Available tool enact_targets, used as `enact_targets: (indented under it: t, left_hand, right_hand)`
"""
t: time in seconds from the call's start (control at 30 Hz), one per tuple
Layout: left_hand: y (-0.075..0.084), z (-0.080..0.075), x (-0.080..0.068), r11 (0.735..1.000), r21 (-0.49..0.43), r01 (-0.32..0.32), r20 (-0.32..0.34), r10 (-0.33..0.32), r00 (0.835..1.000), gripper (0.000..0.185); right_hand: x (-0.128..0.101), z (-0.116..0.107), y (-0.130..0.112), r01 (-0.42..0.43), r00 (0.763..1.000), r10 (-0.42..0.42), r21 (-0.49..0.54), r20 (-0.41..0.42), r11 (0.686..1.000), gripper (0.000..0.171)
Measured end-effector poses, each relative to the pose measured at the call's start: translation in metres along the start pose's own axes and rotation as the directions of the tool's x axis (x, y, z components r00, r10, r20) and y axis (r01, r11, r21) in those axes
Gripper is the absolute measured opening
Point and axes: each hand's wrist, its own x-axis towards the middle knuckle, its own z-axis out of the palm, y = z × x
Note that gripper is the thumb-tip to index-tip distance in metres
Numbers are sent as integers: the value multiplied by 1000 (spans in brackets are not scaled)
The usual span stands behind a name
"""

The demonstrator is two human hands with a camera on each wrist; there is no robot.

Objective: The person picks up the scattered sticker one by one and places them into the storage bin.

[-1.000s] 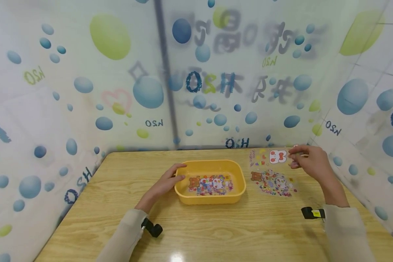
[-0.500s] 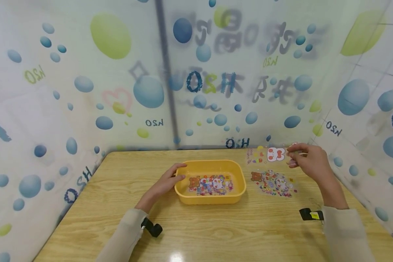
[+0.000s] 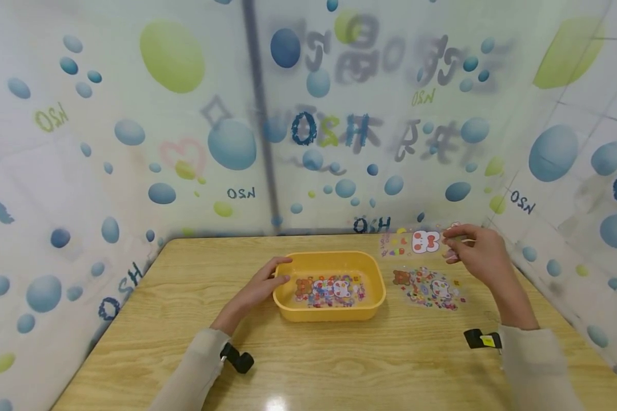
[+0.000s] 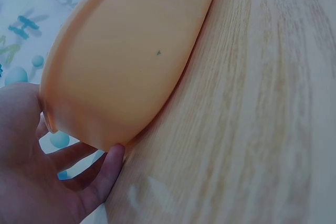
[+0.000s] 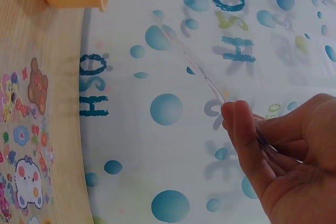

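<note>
The yellow plastic basin point(image 3: 329, 314) stands on the table, with colourful clear sticker sheets point(image 3: 334, 290) inside it. At its left end my left hand point(image 3: 259, 285) grips the rim, its thumb over the edge and its fingers against the outer wall point(image 4: 121, 61). My right hand point(image 3: 480, 254) pinches one end of a transparent sticker sheet point(image 3: 424, 242) printed with a white rabbit and holds it raised above the table's back right. Seen edge-on in the right wrist view, the sheet point(image 5: 197, 66) sits between thumb and fingers. More sticker sheets point(image 3: 432, 288) lie flat right of the basin.
The wooden table point(image 3: 339, 359) ends at the back against a patterned curtain point(image 3: 226, 85) with blue and green dots. Similar walls stand close on the left and right. A black camera point(image 3: 482, 339) is strapped to each wrist.
My right hand has moved slightly left, carrying the sticker sheet with it toward the basin. The left hand and the basin have stayed in place.
</note>
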Motion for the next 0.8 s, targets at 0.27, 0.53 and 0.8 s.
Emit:
enact_targets:
  t: [0.27,0.53,0.8]
  left_hand:
    - [1,-1,-1,1000,-7,-7,1,7,1000,48]
    - [1,0,0,1000,2,-31,7,31,999,47]
    - [-1,-1,0,1000,5,-28,10,27,1000,47]
  right_hand:
    - [-3,9,-8,41,999,-41,-5,-13,999,25]
    - [-2,18,-14,102,995,-102,-24,-13,995,20]
    - [2,19,-28,91,996,-90,-41,21,995,22]
